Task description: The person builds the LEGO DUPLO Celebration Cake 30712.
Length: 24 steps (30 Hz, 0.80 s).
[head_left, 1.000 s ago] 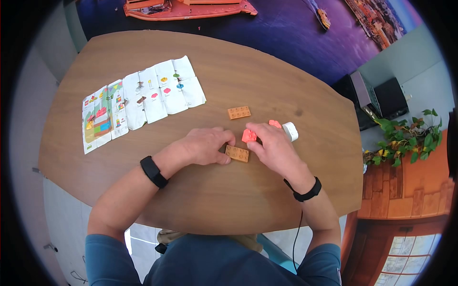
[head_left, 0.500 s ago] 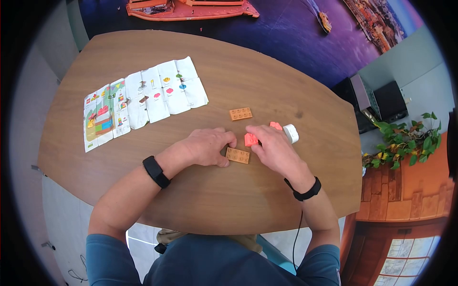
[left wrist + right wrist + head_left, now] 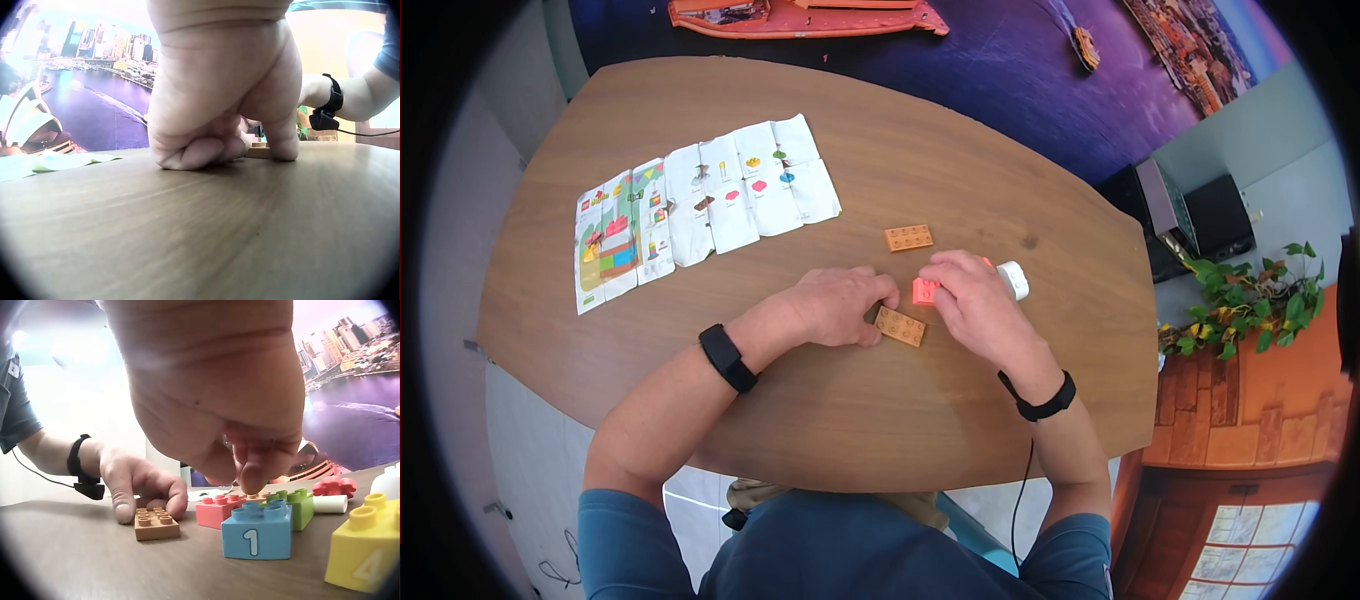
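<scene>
My left hand (image 3: 840,305) rests on the table and pinches an orange-brown 2x4 toy building brick (image 3: 900,326) by its left end, between thumb and index finger. In the right wrist view this flat brick (image 3: 156,529) lies studs up. My right hand (image 3: 977,305) hangs over a group of bricks, its fingers bent down and loosely together, with nothing visible between them. Beneath and about its fingertips are a coral-red brick (image 3: 217,511), a blue brick (image 3: 257,531) marked 1 and a green brick (image 3: 301,509). The head view shows the red brick (image 3: 924,292) beside the right fingertips.
A second orange-brown brick (image 3: 909,237) lies farther back. A yellow brick (image 3: 365,544) marked 4, a red flower-shaped piece (image 3: 335,486), a white cylinder (image 3: 330,504) and a white piece (image 3: 1013,281) are near the right hand. A creased instruction sheet (image 3: 710,205) lies at the left.
My right fingers have shifted off the red brick and slightly back, covering more of the red flower piece. The brick in my left hand has turned slightly clockwise; that hand has barely moved.
</scene>
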Each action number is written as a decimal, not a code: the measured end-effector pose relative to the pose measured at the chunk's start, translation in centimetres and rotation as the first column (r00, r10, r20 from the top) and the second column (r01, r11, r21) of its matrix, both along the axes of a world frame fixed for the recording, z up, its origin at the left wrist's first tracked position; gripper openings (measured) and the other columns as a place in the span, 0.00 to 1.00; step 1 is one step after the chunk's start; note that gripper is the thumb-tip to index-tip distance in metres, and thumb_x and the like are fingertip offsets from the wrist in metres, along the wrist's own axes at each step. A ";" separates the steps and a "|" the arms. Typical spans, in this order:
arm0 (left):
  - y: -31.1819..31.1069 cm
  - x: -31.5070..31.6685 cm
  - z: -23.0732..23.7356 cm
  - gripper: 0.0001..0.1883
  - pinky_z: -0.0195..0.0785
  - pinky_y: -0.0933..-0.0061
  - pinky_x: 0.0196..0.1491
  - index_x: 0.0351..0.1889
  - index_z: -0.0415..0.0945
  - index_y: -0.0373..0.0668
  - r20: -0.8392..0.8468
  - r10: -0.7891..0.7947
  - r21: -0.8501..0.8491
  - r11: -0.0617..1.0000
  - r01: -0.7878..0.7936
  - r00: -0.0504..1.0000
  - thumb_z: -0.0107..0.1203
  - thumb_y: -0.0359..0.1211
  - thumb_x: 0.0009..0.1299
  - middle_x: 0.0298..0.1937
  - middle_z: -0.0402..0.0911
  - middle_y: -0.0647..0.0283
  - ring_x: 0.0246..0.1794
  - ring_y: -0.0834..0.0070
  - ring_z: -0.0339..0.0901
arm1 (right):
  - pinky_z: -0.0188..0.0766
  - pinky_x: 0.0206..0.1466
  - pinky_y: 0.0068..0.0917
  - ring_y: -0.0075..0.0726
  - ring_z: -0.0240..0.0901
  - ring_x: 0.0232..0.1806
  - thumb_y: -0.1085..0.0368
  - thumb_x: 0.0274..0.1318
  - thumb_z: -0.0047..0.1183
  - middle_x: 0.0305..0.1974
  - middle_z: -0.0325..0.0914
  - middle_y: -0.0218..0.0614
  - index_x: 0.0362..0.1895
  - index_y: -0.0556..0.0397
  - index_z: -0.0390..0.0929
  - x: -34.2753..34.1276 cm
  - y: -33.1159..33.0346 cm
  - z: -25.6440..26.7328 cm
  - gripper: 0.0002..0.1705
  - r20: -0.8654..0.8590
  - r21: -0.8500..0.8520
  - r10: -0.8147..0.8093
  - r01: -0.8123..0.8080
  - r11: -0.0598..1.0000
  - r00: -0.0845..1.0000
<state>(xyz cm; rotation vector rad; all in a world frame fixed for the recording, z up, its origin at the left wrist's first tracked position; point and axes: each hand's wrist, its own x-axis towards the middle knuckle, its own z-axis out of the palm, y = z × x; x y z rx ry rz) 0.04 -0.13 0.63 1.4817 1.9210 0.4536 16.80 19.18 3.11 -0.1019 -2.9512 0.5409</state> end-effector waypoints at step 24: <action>-0.1 -0.1 -0.4 0.24 0.73 0.58 0.57 0.61 0.77 0.53 0.019 -0.001 0.030 1.000 0.001 1.000 0.68 0.44 0.69 0.52 0.78 0.61 0.55 0.60 0.80 | 0.77 0.54 0.46 0.54 0.81 0.48 0.67 0.68 0.55 0.42 0.84 0.43 0.46 0.54 0.86 3.7 3.5 2.1 0.09 0.066 -0.044 -0.271 0.274 0.961 0.960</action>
